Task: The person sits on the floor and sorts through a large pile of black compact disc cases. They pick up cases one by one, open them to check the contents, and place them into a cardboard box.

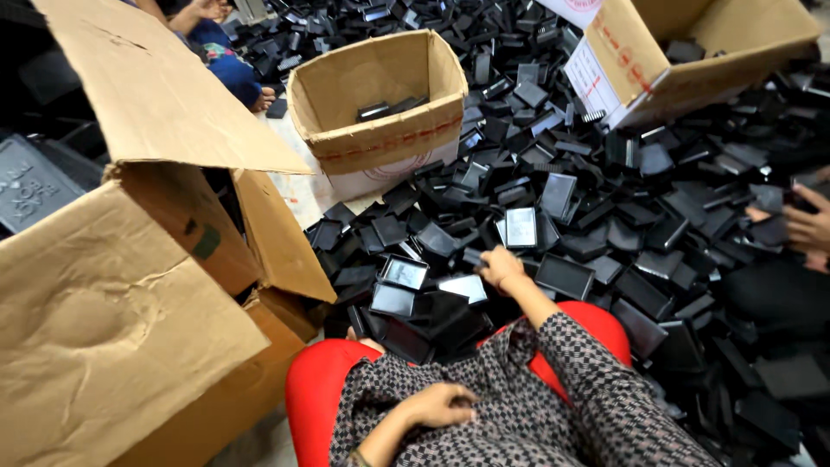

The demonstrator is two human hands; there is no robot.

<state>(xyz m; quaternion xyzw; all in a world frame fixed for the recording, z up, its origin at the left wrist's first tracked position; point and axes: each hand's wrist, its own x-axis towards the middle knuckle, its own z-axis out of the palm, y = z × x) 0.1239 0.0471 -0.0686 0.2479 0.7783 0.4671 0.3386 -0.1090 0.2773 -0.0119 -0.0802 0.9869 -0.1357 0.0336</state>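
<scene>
- Nearest the camera, the left hand (443, 405) rests on the lap over the patterned dress (527, 406), fingers curled loosely in; it holds nothing that I can see.
- Further out, the right hand (501, 265) reaches forward to the edge of the pile of black plastic trays (605, 199), its fingers pinched on a small black piece (474, 257) (too small to tell its exact shape).
- Just beside that hand, to its right, lies an open black tray (565, 276); ahead of it sits a tray with a pale glossy face (521, 227).
- Between the two hands, close against the red-clad knees (316, 380), a few stacked black trays (432, 324) lie near the lap.
- On the left stands a large cardboard box (112, 329) with its flaps up.
- Beyond the pile, a smaller open carton (380, 130) holds a couple of black pieces at its bottom.
- At the upper right, another carton (674, 52) tilts over the heap.
- Another person's hand (808, 227) touches the pile at the right edge, well apart from the wearer's own hands.
</scene>
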